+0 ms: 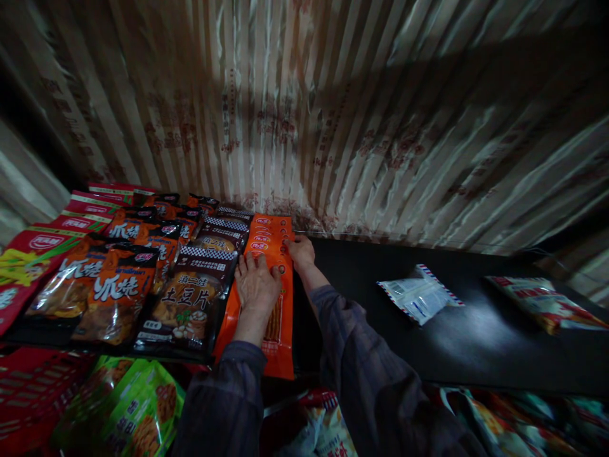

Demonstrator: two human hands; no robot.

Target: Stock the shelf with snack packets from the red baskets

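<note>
Orange snack bags (284, 330) lie overlapped in a row on the black shelf, with thin brown sticks showing through a clear window. My left hand (257, 285) rests on top of them, fingers spread and flat. At their right edge, farther back, my right hand (301, 254) has its fingers bent around the border of an orange bag; the fingertips are partly hidden. Directly left of the orange row are dark brown potato-chip bags (188, 298), close to my left fingers.
Black-and-orange snack bags (117, 292) and red bags (35, 260) fill the shelf's left side. A silvery packet (419, 295) and another snack bag (542, 298) lie on the black shelf (352, 266). Below are a red basket (33, 393) and green bags (137, 406). Corrugated sheeting (285, 114) stands behind.
</note>
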